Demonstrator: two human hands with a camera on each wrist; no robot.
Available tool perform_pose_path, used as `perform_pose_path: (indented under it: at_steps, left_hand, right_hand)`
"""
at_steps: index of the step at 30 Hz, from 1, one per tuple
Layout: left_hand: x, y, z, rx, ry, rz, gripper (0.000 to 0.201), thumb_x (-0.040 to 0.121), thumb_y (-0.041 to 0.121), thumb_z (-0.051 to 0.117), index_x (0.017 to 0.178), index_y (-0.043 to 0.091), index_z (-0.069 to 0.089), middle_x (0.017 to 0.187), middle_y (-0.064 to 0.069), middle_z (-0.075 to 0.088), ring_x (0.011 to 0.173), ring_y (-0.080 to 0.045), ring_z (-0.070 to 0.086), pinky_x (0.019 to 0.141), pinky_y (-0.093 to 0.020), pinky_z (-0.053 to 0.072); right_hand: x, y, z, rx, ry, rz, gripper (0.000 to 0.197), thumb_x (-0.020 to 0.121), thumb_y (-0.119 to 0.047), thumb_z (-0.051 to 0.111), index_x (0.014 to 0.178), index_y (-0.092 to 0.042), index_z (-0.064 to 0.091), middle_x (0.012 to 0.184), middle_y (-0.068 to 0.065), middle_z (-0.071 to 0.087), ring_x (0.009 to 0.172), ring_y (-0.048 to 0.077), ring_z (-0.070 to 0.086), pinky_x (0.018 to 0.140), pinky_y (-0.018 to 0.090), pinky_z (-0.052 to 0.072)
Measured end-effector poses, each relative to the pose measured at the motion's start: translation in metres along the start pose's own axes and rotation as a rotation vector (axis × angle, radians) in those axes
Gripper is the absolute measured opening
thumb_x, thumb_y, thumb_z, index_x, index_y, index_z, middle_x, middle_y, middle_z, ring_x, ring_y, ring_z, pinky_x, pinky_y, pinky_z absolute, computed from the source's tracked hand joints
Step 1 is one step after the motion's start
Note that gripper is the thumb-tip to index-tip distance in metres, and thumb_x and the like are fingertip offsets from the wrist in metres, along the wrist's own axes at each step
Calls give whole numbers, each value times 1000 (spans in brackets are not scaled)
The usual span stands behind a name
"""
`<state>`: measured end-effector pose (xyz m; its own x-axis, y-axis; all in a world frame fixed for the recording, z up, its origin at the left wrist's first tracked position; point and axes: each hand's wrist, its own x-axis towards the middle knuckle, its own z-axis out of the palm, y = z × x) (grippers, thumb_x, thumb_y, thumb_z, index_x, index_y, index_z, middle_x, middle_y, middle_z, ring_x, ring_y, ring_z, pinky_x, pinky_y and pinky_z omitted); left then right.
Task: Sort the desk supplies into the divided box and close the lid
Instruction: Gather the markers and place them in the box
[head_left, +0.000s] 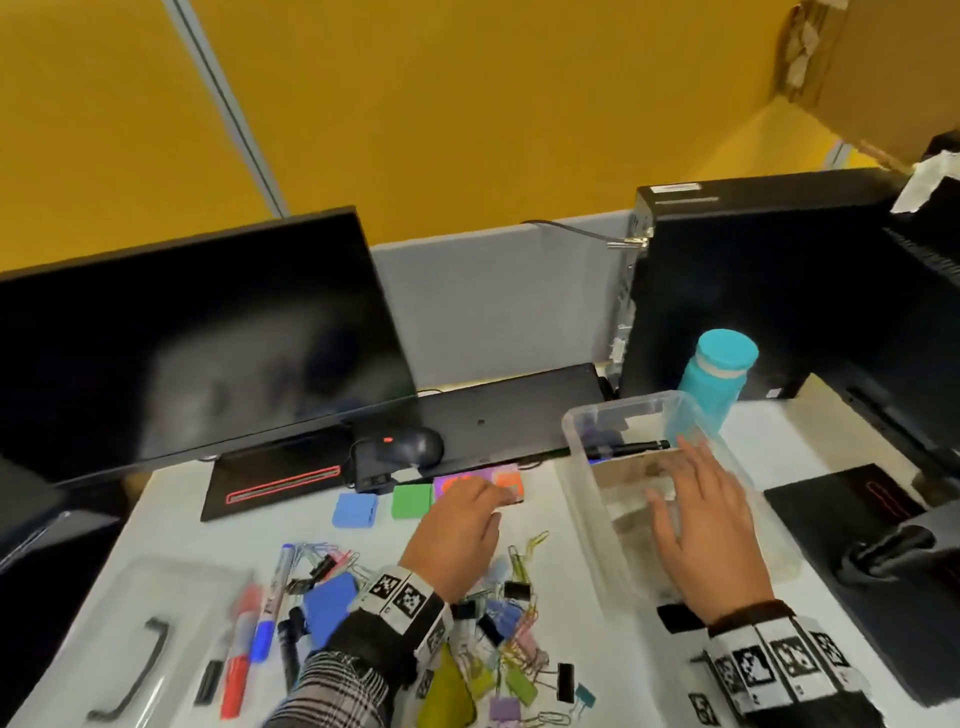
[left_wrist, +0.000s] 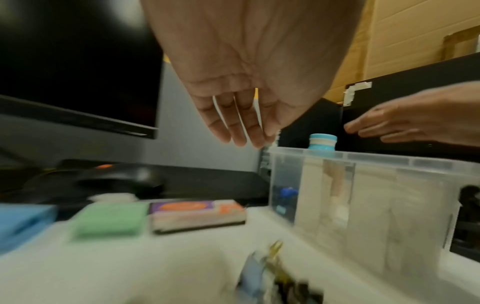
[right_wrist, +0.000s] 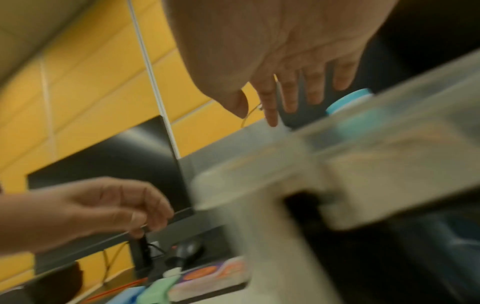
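Both hands empty, fingers loose, over a crowded desk.
The left hand (head_left: 457, 525) hovers above the purple-orange pad (head_left: 480, 482), beside green (head_left: 412, 501) and blue (head_left: 355, 510) blocks; the right hand (head_left: 706, 525) hangs spread over the clear divided box (head_left: 582, 467), which holds a black pen (head_left: 631, 446). Its lid (head_left: 130, 639) lies left of the markers (head_left: 249, 629) and clips (head_left: 511, 639). The pad's print is too blurred to read.

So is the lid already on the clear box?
No, the clear box stands open with the right hand over it, and the lid lies apart on the desk's left.
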<state>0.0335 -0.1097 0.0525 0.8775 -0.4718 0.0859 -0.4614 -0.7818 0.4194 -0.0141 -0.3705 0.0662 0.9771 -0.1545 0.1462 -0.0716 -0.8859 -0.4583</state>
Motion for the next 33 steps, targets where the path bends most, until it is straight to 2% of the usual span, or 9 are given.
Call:
perform_pose_path:
  at_steps: [3,6,11,14,16,20,24,28,33]
  left_hand:
    - [-67,-37,-3,-3,-26,-116,38,94,31,30,119,23,57,117,2,55,107,-16,49,91,-29,42]
    - [-123,-79,-11,-7,-7,-262,42,87,38,27,111,24,58,110,4,55,103,-13,50,89,-26,41]
    - [-189,-140,-37,74,35,-556,20,92,28,46,109,24,56,113,5,51,102,-15,52,84,-28,46]
    - [-223,-183,-60,111,45,-733,22,93,36,45,112,27,52,108,8,52,94,-11,51,79,-25,48]
    - [-223,-186,-59,118,0,-779,24,93,42,45,111,28,52,107,9,54,90,-7,53,78,-21,48]
    - [-221,-197,-55,87,-89,-807,35,88,50,52,115,28,48,111,9,54,89,-7,57,80,-24,52]
    - [-215,-210,-42,105,-171,-791,48,87,58,48,119,23,44,118,5,52,96,-14,60,80,-28,52]
    - [-209,-214,-31,57,-212,-832,47,84,63,46,109,22,42,103,4,57,84,-13,63,77,-31,55]
    - [-202,-215,-33,-25,-274,-887,46,80,52,53,109,20,38,101,1,63,80,-17,61,79,-31,53]
  right_hand:
    - [-9,-42,15,88,8,-224,34,93,-35,37,115,-22,58,136,1,48,129,20,37,107,41,32]
    - [-27,-82,44,159,-75,-367,38,92,-40,32,107,-23,62,132,-3,49,125,16,39,104,36,37]
    - [-51,-151,105,131,-291,-526,29,92,-37,34,102,-27,60,122,-9,52,113,9,43,94,24,42]
    - [-61,-222,147,62,-430,-653,36,92,-36,27,99,-21,58,103,-4,55,95,15,49,82,31,48]
    - [-68,-239,156,-5,-567,-660,46,91,-37,18,107,-15,56,108,2,54,100,21,50,83,32,44]
    - [-86,-282,189,-199,-797,-634,36,99,-25,34,128,-5,43,130,13,42,116,31,44,84,38,41]
    - [-95,-305,209,-337,-826,-520,45,95,-29,43,132,-4,37,134,15,38,120,33,37,83,42,40]
    - [-99,-305,222,-432,-808,-442,56,95,-21,39,144,-1,19,140,20,35,125,35,36,93,44,37]
    - [-94,-306,224,-424,-839,-285,70,94,-17,43,149,-6,2,144,19,35,130,34,34,97,43,39]
